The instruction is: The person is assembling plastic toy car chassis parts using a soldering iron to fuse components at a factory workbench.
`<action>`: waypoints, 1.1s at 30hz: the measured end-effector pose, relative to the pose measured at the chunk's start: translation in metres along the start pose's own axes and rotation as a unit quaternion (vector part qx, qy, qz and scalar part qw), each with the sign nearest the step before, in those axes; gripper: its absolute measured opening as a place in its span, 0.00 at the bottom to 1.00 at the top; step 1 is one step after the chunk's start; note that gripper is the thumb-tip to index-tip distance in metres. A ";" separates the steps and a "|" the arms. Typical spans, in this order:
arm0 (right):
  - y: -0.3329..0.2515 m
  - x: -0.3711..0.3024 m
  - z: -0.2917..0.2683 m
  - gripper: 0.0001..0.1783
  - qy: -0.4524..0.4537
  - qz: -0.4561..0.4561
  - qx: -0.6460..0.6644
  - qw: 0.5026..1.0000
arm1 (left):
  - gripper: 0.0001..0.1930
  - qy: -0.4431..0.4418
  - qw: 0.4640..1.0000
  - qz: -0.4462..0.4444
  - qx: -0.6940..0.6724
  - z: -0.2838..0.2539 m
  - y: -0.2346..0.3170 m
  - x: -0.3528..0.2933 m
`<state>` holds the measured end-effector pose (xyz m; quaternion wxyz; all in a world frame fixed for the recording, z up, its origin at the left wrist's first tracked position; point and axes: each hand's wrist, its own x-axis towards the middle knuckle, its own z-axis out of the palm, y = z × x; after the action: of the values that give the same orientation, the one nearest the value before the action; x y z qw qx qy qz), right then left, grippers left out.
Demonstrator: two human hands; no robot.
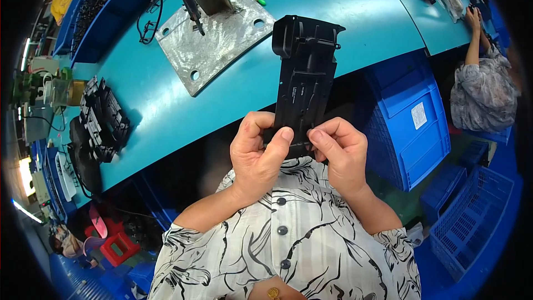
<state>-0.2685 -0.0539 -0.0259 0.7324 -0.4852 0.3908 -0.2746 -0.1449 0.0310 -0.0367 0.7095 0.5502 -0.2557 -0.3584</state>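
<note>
A long black moulded plastic part (pixel 305 86) is held up in front of my chest, with a hollow box-like opening at its far end and ribs down its face. My left hand (pixel 260 153) grips its near left edge, the thumb lying on the face. At the near right corner, my right hand (pixel 341 150) is closed in a pinch, thumb against forefinger. Whether a small piece sits inside that pinch is hidden by the fingers. The part's far end reaches over the front edge of the turquoise table (pixel 183 139).
A steel base plate (pixel 214 50) with an upright post stands on the table. More black plastic parts (pixel 102 122) lie at the left. Blue bins (pixel 119 0) hold small black pieces. To the right are a blue crate (pixel 411 122) and a co-worker (pixel 483 89).
</note>
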 end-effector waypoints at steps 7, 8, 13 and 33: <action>-0.004 0.004 -0.006 0.07 -0.023 0.035 -0.015 0.999 | 0.05 0.014 1.000 -0.014 -0.021 -0.003 0.002 0.000; 0.001 0.006 -0.011 0.09 -0.018 -0.040 -0.093 0.995 | 0.05 0.009 1.000 -0.013 -0.003 -0.004 0.002 0.000; 0.002 0.011 -0.010 0.17 -0.112 -0.092 0.020 0.989 | 0.05 -0.026 0.999 -0.041 0.008 -0.001 0.007 0.001; 0.001 0.006 0.008 0.10 -0.066 0.002 0.134 0.989 | 0.05 -0.064 0.997 -0.001 0.039 -0.004 0.004 -0.005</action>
<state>-0.2584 -0.0541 -0.0271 0.8154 -0.3989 0.3027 -0.2904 -0.1437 0.0384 -0.0337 0.6695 0.5538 -0.3138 -0.3829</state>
